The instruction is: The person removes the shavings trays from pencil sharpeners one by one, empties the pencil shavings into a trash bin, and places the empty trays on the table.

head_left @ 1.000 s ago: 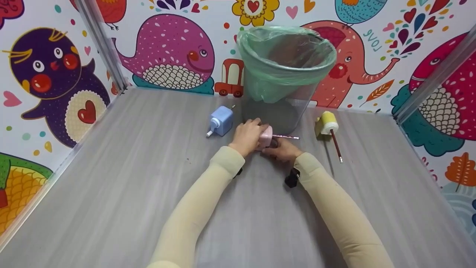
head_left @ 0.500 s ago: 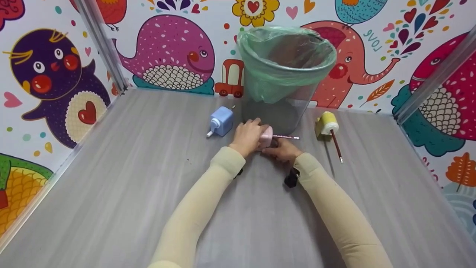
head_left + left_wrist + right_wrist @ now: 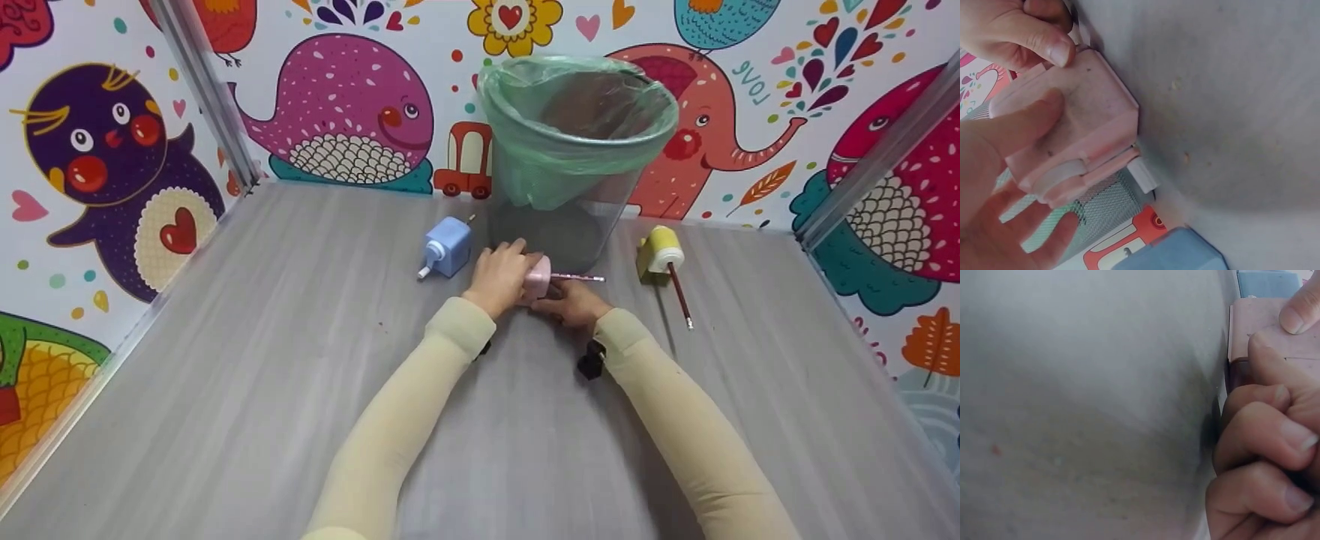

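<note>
Pink sharpener (image 3: 537,278) in hands (image 3: 500,277) (image 3: 574,304), bin (image 3: 559,229) behind, perhaps touching

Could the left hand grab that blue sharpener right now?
Probably not right away: the left hand holds the pink sharpener. Otherwise, the blue sharpener stands close by, with nothing visible between them.

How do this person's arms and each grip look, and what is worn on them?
Long, plain, pale-yellow sleeves end in cuffs. A small black device shows at the right one, a black part at the left. The left grip and right grip wear no gloves.
</note>
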The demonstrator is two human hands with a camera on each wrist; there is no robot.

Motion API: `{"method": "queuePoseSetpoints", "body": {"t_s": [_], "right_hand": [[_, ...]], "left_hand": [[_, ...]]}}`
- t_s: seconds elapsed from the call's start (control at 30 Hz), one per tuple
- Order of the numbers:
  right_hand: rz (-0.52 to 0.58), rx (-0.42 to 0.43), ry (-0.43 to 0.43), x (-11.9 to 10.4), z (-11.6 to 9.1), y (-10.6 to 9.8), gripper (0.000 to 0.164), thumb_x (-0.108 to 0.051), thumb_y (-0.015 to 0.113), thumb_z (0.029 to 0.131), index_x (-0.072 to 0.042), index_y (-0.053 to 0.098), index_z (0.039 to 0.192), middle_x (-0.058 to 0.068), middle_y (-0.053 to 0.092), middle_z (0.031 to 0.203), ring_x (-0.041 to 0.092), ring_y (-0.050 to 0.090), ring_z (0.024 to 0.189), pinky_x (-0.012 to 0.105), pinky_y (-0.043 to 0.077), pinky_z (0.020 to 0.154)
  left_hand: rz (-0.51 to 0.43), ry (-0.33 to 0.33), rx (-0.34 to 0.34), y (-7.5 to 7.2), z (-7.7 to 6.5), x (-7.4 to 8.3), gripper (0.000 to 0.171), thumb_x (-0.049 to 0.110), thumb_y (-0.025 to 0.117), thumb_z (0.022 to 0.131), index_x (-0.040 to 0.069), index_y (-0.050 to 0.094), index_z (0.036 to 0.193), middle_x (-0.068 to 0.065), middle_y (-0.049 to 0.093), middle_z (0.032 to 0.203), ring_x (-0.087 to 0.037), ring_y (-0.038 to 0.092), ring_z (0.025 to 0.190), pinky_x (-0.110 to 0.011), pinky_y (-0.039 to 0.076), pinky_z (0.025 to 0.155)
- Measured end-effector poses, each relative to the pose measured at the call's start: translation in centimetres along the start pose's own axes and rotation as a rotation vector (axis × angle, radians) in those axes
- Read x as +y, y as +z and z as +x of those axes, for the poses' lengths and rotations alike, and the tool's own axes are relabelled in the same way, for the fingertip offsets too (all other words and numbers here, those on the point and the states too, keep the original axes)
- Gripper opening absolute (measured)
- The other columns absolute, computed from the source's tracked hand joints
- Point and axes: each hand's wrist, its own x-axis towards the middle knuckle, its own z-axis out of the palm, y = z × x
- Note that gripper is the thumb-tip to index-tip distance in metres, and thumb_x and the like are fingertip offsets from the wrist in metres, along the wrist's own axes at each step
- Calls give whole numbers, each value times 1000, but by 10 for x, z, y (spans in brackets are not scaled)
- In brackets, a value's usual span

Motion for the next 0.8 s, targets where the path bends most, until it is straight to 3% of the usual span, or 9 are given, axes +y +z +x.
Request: {"method": "queuePoseSetpoints", "body": {"t_s": [0.23,0.3,0.43,0.53,0.7,0.8], "right_hand": [[-38,-2,3,-1,-1,-2,62,-24,67,97,-6,42,150,7,57,103,11,49,70,24,43,59],[-35,-6,10,-1,-1,-2,63,-25,67,97,-6,40,151,7,57,106,11,50,71,24,44,60],[-62,-2,5,-1,-2,-4,63,-26,66,98,-6,40,152,13,55,128,13,53,80,25,45,65],[-88,1,-7,-1,-2,-4,61,-25,65,98,-6,41,151,15,54,132,14,53,81,25,45,65],[-107,3,-28,0,-2,-3,61,-24,65,98,-5,41,151,10,58,113,12,51,73,24,44,61],[-120,-4,-53,0,-2,-3,60,-24,65,98,-3,42,150,4,57,89,10,50,66,23,44,57]], "left_hand": [[-28,-16,-17,0,0,0,57,27,78,88,25,58,141,-8,57,140,-28,59,123,-48,51,101],[-33,-24,-27,0,0,0,57,26,77,88,26,58,141,-8,57,140,-28,59,124,-48,51,102],[-32,-29,-41,-2,2,2,57,25,77,89,25,57,142,-8,56,143,-28,58,126,-49,50,104],[-39,-29,-44,-2,3,1,58,25,77,88,25,56,143,-8,55,144,-28,58,127,-49,50,104],[-42,-26,-35,-1,1,0,60,25,78,88,26,56,143,-8,56,142,-29,58,125,-49,51,102],[-46,-27,-30,-1,0,0,59,25,78,88,26,57,142,-8,56,142,-29,59,125,-49,51,102]]}}
